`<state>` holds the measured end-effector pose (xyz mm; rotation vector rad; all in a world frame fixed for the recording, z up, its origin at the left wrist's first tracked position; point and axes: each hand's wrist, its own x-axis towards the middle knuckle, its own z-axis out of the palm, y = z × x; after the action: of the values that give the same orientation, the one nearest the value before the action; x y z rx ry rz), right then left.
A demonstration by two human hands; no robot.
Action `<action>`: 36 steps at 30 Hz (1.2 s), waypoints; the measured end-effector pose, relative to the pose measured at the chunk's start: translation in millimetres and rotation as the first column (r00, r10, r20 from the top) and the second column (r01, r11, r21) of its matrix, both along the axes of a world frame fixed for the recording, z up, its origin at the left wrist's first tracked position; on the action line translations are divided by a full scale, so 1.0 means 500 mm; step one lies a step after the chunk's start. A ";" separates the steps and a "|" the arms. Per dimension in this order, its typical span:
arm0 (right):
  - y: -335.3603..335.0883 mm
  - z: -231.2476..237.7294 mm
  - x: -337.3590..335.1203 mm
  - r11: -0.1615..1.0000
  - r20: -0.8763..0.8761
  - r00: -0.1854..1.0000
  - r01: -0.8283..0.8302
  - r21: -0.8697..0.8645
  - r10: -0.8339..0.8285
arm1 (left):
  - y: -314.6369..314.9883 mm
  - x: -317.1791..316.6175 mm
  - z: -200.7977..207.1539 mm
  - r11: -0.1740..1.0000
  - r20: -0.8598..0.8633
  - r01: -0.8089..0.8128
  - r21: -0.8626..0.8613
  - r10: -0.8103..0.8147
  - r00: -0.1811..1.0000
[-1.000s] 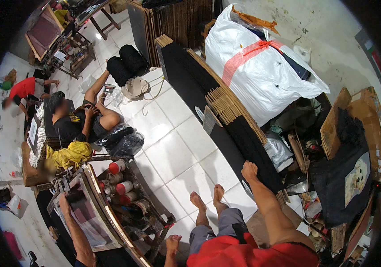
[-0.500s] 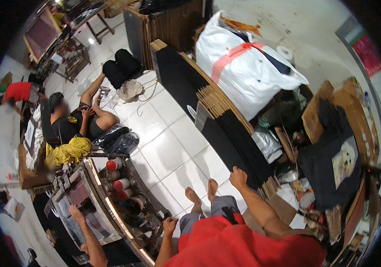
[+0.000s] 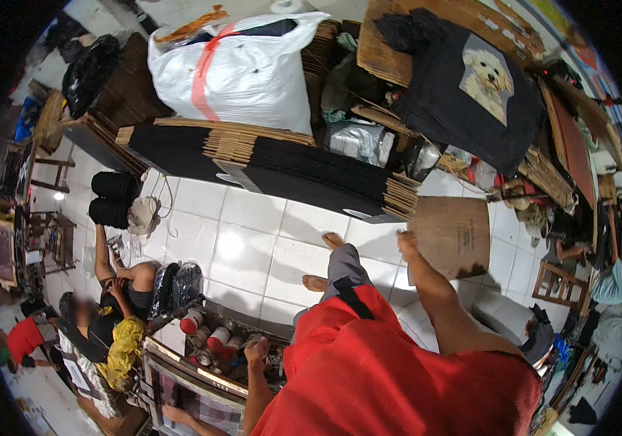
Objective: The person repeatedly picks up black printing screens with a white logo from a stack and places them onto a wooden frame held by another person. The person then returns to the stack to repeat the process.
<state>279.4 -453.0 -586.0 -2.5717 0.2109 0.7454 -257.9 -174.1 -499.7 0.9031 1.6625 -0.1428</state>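
My right hand (image 3: 407, 245) hangs at my side with its fingers loosely curled, and I see nothing in it. Below it on the floor lies a flat brown cardboard sheet (image 3: 453, 238). My left hand (image 3: 255, 352), also curled and holding nothing that I can see, is in front of a low shelf of ink-stained jars with red and white lids (image 3: 219, 339); I cannot tell whether it touches them. Ahead of my bare feet (image 3: 333, 240) stands a long row of boards covered in black cloth (image 3: 303, 168).
Behind the boards sits a big white sack (image 3: 238, 76) with red tape. A black shirt with a dog picture (image 3: 487, 73) hangs at the right. Left, a person (image 3: 100, 320) sits on the floor by black bundles (image 3: 186, 283). Another person's hand (image 3: 178, 416) is over a printing screen frame (image 3: 213, 396).
My view and body have turned to the right. The black boards now run across in front of me, and the cardboard sheet shows more fully. My feet have shifted in a step.
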 end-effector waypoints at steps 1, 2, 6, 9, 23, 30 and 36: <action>-0.024 -0.026 0.035 0.975 0.009 0.977 0.213 0.066 -0.214 | 0.017 0.002 0.009 0.999 0.020 -0.002 0.038 0.001 1.000; -0.044 -0.048 0.066 0.891 -0.018 0.898 0.439 0.114 -0.440 | 0.035 0.004 0.020 0.998 -0.003 -0.006 0.061 0.007 1.000; -0.106 -0.117 0.143 0.702 -0.157 0.735 0.677 0.220 -0.660 | 0.108 0.037 0.054 0.980 -0.050 0.157 0.125 -0.152 0.987; -0.106 -0.186 0.214 0.569 -0.297 0.679 0.729 0.380 -0.671 | 0.126 0.095 0.059 0.990 -0.016 0.033 0.139 -0.031 0.999; -0.065 -0.129 0.252 0.300 -0.739 0.413 0.908 0.292 -0.533 | 0.085 0.269 0.082 0.951 -0.104 0.276 0.136 -0.264 0.959; -0.170 -0.222 0.213 0.416 -0.649 0.490 0.865 0.280 -0.582 | 0.071 0.308 0.109 0.980 -0.076 0.039 0.195 -0.025 0.997; -0.154 -0.110 0.134 0.954 -0.723 0.674 0.290 0.073 -0.150 | -0.002 0.264 0.099 0.939 0.001 -0.254 0.231 0.261 0.965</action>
<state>346.6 -529.8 -640.9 -1.9047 0.6512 1.5581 -126.0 -174.9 -450.1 0.8464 1.8349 0.2214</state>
